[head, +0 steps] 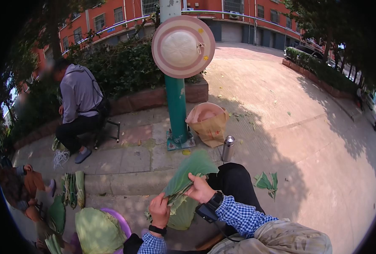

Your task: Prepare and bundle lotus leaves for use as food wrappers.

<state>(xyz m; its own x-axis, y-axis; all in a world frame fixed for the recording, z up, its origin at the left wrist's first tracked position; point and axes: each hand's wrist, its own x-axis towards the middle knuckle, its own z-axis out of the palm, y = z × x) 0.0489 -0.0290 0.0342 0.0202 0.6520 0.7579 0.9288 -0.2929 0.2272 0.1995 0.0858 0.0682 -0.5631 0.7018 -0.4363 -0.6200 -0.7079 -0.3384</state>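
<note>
A large green leaf (192, 168) is stretched up between my hands, with a layered stack of leaf edges beneath it. My left hand (160, 210) pinches the lower left end of this leaf stack. My right hand (201, 189) grips its right side, thumb on top. Below the hands hangs a paler, wider leaf (183, 214), partly hidden by them; whether it belongs to the same stack I cannot tell. To the left of my left hand, a heap of pale green leaves (99, 231) covers most of a purple basin (122, 221).
Tied leaf bundles (80, 189) and a dark leaf (57, 214) lie left, near a seated person (32, 184). Another person (80, 92) sits farther back. Ahead stand a green post (176, 109) with a sun hat (183, 46), a paper bag (211, 128) and a steel flask (228, 149). Loose leaves (267, 182) lie right.
</note>
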